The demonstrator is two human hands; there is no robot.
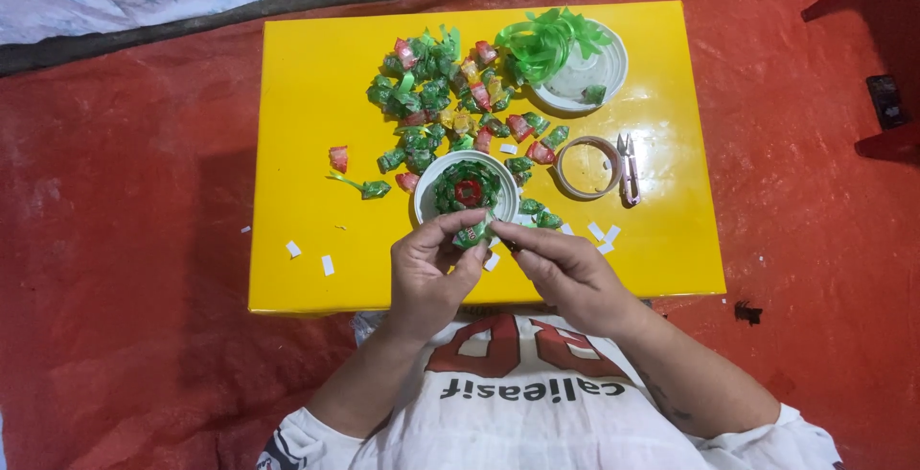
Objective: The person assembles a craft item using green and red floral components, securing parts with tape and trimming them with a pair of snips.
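1. Fingers [458,226] of both hands pinch one green wrapped candy [472,234] at the white bowl [426,192] rim, near bench [307,144] edge.
2. Looks light, crinkly, slippery foil.
3. Best held by the twisted ends.

Left hand [429,264] and right hand [561,264] meet, fingertips pinched together.

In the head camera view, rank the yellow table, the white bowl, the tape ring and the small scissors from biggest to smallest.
1. yellow table
2. white bowl
3. tape ring
4. small scissors

The tape ring and scissors look close in length, so that order is unsure.
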